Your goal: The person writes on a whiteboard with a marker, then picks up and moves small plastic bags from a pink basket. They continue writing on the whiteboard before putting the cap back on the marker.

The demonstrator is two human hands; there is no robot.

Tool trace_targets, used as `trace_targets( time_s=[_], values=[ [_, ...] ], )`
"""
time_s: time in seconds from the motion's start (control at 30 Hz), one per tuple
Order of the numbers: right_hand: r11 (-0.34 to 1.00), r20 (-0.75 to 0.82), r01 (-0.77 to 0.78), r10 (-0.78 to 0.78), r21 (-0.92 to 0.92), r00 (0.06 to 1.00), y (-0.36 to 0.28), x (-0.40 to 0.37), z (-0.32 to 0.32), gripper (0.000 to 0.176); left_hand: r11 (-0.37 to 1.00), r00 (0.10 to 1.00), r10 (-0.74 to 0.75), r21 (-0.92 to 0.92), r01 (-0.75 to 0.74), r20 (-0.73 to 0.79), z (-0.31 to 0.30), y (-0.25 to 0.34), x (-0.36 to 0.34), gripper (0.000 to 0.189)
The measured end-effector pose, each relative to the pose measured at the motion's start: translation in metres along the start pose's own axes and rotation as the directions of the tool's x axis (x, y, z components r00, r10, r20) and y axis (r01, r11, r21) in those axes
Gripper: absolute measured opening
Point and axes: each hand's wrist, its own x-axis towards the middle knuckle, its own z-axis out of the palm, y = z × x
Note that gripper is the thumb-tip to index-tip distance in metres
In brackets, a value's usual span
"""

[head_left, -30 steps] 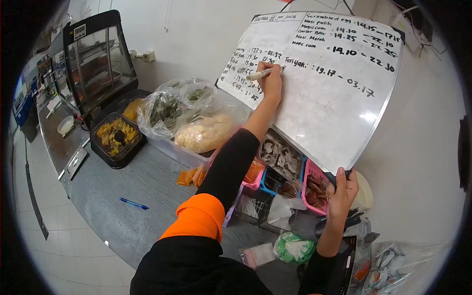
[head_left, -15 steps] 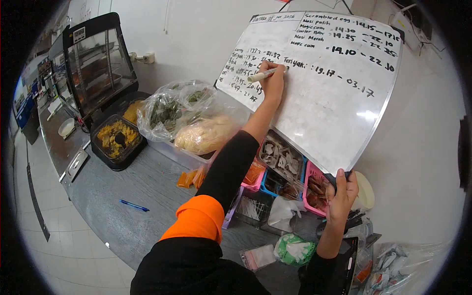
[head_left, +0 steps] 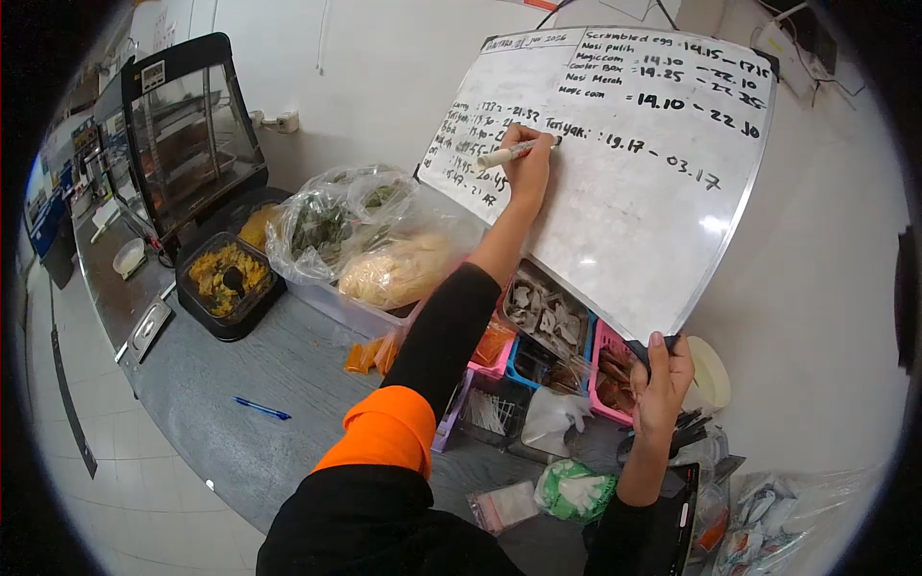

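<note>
My left hand (head_left: 528,170), at the end of an orange-cuffed sleeve, is closed around a whiteboard marker (head_left: 495,156), with the marker's tip at the board just below the word "Teriyaki". The whiteboard (head_left: 634,240) leans at a slant over the table, with rows of handwritten food names and times in black. At its lower corner my right hand (head_left: 663,389) grips the whiteboard's dark corner piece, thumb pointing up. Below the board, close to my right hand, stands a pink basket (head_left: 600,408) with brownish packets.
A clear bag of leafy greens (head_left: 322,221) and a bag of pale yellow food (head_left: 399,272) fill a bin. Left are a black container of yellow food (head_left: 229,274), a glass display case (head_left: 192,134) and a blue pen (head_left: 261,407). A tablet-like screen (head_left: 684,509) lies lower right.
The whiteboard has shifted slightly left, and both hands have moved a little left with it. Each hand keeps its hold.
</note>
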Motion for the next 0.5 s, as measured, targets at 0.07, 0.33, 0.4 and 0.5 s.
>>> trace_targets(
  time_s=[0.07, 0.33, 0.4, 0.5],
  values=[
    [1.000, 0.003, -0.005, 0.005, -0.005, 1.000, 0.000, -0.001, -0.001, 0.012, 0.993, 0.998, -0.068, -0.100, 0.067, -0.009, 0.006, 0.018, -0.008, 0.013],
    [0.999, -0.006, -0.032, 0.032, 0.009, 0.999, 0.000, -0.001, 0.003, 0.007, 0.998, 0.997, -0.009, -0.058, 0.014, 0.078, 0.010, 0.011, -0.020, 0.013],
    [0.999, -0.010, -0.037, 0.037, 0.008, 0.999, -0.004, -0.002, 0.006, 0.006, 1.000, 0.997, 0.012, -0.030, -0.009, 0.080, 0.009, 0.012, -0.021, 0.013],
    [1.000, -0.004, -0.012, 0.012, -0.002, 1.000, -0.001, -0.001, 0.004, 0.005, 0.994, 0.998, -0.047, -0.100, 0.052, 0.052, 0.012, 0.019, -0.026, 0.013]
  ],
)
